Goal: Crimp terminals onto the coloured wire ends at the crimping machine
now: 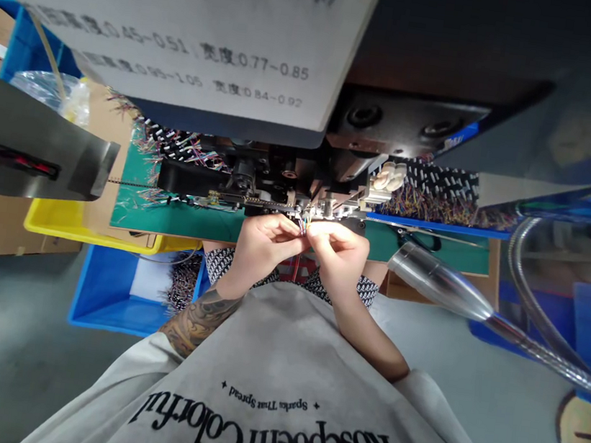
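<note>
Thin coloured wires [304, 224] run between my two hands, right at the front of a crimping machine [285, 176]. My left hand [266, 243] is closed in a pinch on the wires from the left side. From the right, my right hand [339, 250] pinches them too, its fingertips almost touching those of the left. Bright light falls on the fingers and on the machine's metal parts just beyond. The far ends of the wires are too small to make out against the machine.
A flexible lamp [440, 284] reaches in close on my right. Black-handled scissors [418, 238] lie on the green tabletop [191, 222]. Wire bundles [435, 193] are heaped behind at right. A yellow tray [72, 221] and blue bin [105, 298] stand at left; a grey metal arm [28, 143] juts in above.
</note>
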The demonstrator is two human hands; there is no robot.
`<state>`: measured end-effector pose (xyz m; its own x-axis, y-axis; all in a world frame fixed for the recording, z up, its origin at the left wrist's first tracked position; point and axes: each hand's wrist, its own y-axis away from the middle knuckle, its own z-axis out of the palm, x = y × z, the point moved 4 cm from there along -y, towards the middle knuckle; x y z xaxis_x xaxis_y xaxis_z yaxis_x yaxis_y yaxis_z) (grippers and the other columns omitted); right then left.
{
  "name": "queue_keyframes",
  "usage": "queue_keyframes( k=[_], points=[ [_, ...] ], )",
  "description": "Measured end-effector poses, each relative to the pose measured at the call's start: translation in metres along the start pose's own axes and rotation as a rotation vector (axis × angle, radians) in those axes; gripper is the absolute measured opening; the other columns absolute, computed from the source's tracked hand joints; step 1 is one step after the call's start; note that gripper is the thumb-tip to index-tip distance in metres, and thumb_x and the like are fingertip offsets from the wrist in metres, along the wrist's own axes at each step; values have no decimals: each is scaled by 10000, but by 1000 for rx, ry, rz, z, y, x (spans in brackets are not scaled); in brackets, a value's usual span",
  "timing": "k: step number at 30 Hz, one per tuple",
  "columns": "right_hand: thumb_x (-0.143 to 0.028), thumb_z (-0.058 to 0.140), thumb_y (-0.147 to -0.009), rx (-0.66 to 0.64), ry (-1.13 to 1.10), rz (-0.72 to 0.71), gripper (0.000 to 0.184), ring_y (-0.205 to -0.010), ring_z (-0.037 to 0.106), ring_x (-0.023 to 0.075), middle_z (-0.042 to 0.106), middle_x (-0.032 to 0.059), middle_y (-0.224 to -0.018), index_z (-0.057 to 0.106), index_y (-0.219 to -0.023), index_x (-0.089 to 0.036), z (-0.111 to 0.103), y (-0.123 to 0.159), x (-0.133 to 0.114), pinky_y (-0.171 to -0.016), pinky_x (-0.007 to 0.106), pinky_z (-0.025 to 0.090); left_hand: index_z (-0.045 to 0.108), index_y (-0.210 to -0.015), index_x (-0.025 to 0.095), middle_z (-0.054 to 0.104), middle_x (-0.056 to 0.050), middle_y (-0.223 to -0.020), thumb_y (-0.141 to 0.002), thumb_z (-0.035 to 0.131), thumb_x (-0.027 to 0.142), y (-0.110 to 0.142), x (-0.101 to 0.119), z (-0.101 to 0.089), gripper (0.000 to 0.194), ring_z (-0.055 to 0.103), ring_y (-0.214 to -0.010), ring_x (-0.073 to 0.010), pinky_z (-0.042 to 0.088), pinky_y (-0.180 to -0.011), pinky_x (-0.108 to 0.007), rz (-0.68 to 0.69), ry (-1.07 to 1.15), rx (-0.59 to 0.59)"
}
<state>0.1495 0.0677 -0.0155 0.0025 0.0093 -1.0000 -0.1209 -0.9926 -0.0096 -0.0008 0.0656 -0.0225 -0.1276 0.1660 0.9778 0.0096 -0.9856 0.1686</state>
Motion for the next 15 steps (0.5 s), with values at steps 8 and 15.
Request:
queue_keyframes(
  k=[8,15],
  points=[
    [-355,717,-873,89,-47,75,267,-507,458,104,559,-31,-528,744,-654,-205,3,0,5,-537,276,451,762,-779,191,808,-35,-813,-763,901,357,1,-2,-1,217,782,-763,-175,676,-708,-288,45,-50,-6],
    [-330,711,-916,77,-60,73,326,-516,451,106,492,-35,-510,702,-620,-195,6,-3,2,-570,289,473,789,-782,195,814,-36,-849,-799,893,340,3,2,-5,179,766,-775,-158,663,-741,-271,72,-69,7]
  ],
)
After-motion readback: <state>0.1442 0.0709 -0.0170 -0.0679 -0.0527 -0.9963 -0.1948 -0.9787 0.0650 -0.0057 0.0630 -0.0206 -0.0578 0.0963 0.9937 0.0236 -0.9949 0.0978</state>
